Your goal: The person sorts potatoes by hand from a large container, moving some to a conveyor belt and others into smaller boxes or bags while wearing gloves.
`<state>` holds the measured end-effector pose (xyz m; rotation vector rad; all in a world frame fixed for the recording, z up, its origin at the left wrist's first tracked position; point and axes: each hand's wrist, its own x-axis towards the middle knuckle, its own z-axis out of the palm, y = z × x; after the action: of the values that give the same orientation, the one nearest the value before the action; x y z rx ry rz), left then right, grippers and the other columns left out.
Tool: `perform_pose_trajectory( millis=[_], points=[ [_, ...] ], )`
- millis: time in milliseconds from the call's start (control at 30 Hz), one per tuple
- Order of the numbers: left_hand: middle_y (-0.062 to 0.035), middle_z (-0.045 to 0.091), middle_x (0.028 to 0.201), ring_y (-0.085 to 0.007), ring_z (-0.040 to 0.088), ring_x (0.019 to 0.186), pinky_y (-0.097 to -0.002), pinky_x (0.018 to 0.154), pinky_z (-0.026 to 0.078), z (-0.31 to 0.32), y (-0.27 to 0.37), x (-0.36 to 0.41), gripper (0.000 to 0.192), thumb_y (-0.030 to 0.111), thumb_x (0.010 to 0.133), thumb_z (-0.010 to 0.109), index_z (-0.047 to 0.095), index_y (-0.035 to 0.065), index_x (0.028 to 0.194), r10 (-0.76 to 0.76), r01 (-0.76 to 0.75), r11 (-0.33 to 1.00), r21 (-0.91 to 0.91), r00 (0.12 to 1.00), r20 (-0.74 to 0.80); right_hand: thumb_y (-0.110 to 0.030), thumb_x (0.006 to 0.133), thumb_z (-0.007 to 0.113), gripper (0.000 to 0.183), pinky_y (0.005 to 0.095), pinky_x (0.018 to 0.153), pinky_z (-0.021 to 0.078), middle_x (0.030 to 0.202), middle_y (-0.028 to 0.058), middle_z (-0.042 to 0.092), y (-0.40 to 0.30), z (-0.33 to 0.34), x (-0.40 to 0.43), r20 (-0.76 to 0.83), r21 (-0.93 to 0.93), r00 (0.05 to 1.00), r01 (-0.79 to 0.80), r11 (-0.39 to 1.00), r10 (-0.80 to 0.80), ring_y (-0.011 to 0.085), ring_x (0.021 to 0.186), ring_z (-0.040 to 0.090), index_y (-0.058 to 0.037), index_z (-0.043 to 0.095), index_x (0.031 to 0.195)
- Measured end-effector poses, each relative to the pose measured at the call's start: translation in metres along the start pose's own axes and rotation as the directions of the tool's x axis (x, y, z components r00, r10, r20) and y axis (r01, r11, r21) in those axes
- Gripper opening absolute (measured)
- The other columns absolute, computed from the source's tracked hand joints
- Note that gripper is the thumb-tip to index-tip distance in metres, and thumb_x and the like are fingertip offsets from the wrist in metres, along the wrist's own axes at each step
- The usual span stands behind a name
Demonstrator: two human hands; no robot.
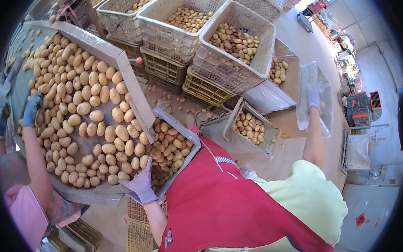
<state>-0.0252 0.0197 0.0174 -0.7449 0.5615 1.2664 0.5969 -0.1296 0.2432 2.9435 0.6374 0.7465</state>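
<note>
My left hand (140, 185), in a lilac glove, rests with thumb and fingers apart against potatoes (125, 167) at the near end of the sorting table (87, 196). Just beside it, a lined bin of potatoes (170, 143) sits between the table end and my red apron. My right hand (314, 97), in a pale glove, is stretched far to the right over a carton with a clear plastic liner (306, 117). Motion blurs its fingers, and a small yellowish patch shows at its edge. Whether it holds anything cannot be made out.
Plastic crates of potatoes (234, 66) stand stacked ahead. A grey basket of potatoes (249, 127) and another lined carton (287, 54) are to the right. At left, a co-worker's gloved hand (31, 108) reaches among the potatoes. Loose potatoes lie on the floor (174, 108).
</note>
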Motion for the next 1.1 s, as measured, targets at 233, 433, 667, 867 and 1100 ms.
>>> perform_pose_trajectory(
  millis=[233,433,667,867,1100],
  points=[
    [-0.0083,0.022,0.165,-0.0405,0.022,0.15,-0.0761,0.112,0.016,-0.023,0.006,0.004,0.103,0.072,0.076,0.057,0.026,0.018,0.158,0.089,-0.099,0.967,0.235,0.995,0.053,-0.02,0.084,0.066,0.056,0.048,0.111,0.0392,0.137,0.0198,0.057,-0.282,-0.021,-0.173,-0.329,0.659,0.233,0.751,-0.046,-0.915,0.0367,0.128,0.053,-0.0047,0.055,0.137],
    [-0.0021,0.04,0.151,-0.0248,0.033,0.142,-0.0687,0.11,0.016,-0.035,0.001,0.006,0.056,0.048,0.088,0.064,0.052,0.0234,0.136,0.134,-0.091,0.887,0.452,0.989,-0.064,-0.032,0.085,0.066,0.055,0.0538,0.115,0.031,0.141,0.015,0.054,-0.392,-0.06,-0.316,-0.348,0.505,-0.318,0.729,-0.463,-0.882,0.0347,0.136,0.046,-0.0163,0.057,0.137],
    [-0.0029,0.043,0.146,-0.023,0.038,0.135,-0.0621,0.108,0.026,-0.058,-0.005,0.014,0.059,0.056,0.09,0.058,0.049,0.0227,0.139,0.26,-0.218,0.936,0.276,0.957,-0.128,-0.037,0.089,0.06,0.039,0.0455,0.109,0.037,0.138,0.0159,0.056,-0.461,-0.079,-0.317,0.137,0.46,-0.471,0.809,-0.365,-0.872,0.0307,0.126,0.054,-0.0147,0.068,0.12],
    [-0.0106,0.05,0.142,-0.0329,0.046,0.13,-0.0668,0.108,0.03,-0.037,-0.016,0.019,0.076,0.072,0.09,0.044,0.046,0.0177,0.143,0.168,-0.169,0.969,0.183,0.986,0.021,-0.045,0.079,0.07,0.071,0.0641,0.116,0.0216,0.163,0.0108,0.028,-0.435,-0.087,-0.355,-0.005,0.435,-0.519,0.768,-0.469,-0.855,0.0478,0.149,0.019,-0.0366,0.048,0.146],
    [-0.0156,0.025,0.158,-0.0416,0.026,0.146,-0.072,0.112,0.024,-0.011,-0.021,0.002,0.095,0.077,0.084,0.047,0.025,0.0182,0.155,0.054,-0.05,0.992,-0.117,0.998,0.026,-0.028,0.09,0.062,0.031,0.0412,0.091,0.0524,0.112,0.0119,0.069,-0.508,-0.058,-0.316,-0.485,0.615,-0.007,0.708,-0.347,-0.874,0.032,0.099,0.067,-0.0135,0.069,0.116]
  ],
)
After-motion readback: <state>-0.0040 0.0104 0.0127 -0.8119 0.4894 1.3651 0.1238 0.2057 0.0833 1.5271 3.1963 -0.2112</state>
